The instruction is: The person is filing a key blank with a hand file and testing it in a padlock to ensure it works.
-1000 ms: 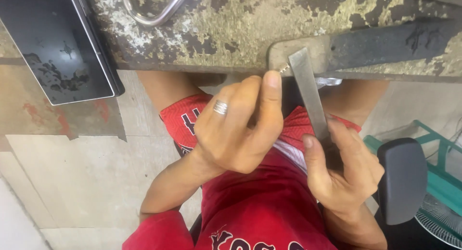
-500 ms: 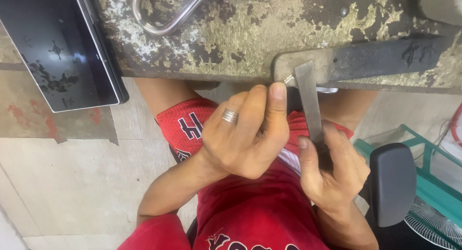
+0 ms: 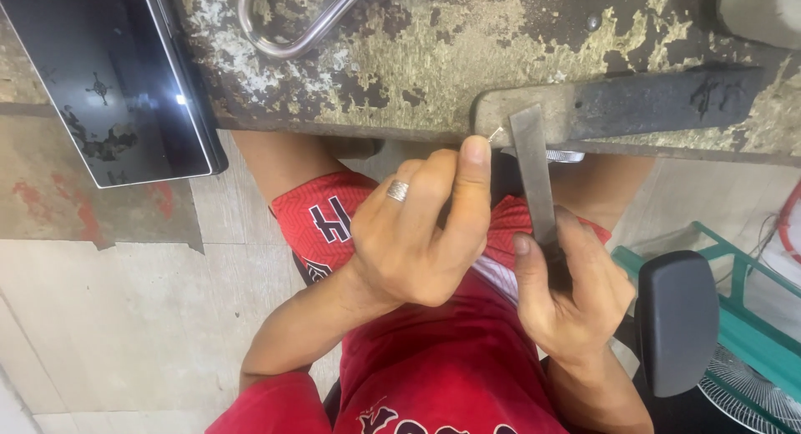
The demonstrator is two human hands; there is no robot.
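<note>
My left hand, with a ring on one finger, pinches a tiny silver wire piece against the edge of a flat grey block on the bench. Its thumb points up beside the piece. My right hand grips the lower end of a flat metal file. The file's tip lies on the block right next to the wire piece. Both hands work over my lap, just below the bench edge.
The worn, flaking bench top carries a steel shackle at the back. A black tablet-like screen sticks out at the left. A black chair armrest, a teal rack and a fan stand at the right.
The file has slid a little over the block's edge beside the wire piece. Both hands keep their grips, and the view has shifted slightly.
</note>
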